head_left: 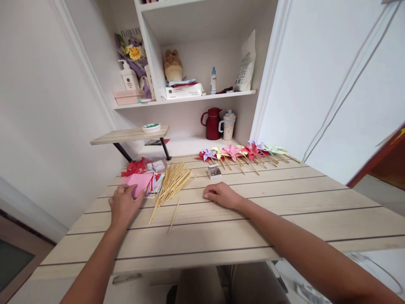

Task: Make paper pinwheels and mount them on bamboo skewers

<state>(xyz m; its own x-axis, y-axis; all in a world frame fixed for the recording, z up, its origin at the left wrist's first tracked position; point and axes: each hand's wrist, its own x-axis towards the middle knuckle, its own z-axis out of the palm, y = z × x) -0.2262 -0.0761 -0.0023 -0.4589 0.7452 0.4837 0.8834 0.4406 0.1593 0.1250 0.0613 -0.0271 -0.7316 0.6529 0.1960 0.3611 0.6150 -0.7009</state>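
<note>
My left hand (124, 204) rests on the near edge of a stack of coloured paper squares (146, 182), pink sheet on top, fingers touching that top sheet. My right hand (220, 195) lies knuckles-up on the pale wooden table (284, 211), fingers curled, holding nothing. Between the hands is a pile of thin wooden sticks (173, 180), with one loose stick (174, 216) lying nearer to me. A small clear box of pins (214, 171) stands just beyond my right hand. A row of finished paper pinwheels (243, 153) on sticks lies at the table's far edge.
Red paper pieces (135, 166) lie behind the stack. A small raised shelf (129, 135) with a round tin stands at the far left. A red jug (213, 123) and a speckled jug (228, 125) stand in the wall niche, with shelves of bottles above.
</note>
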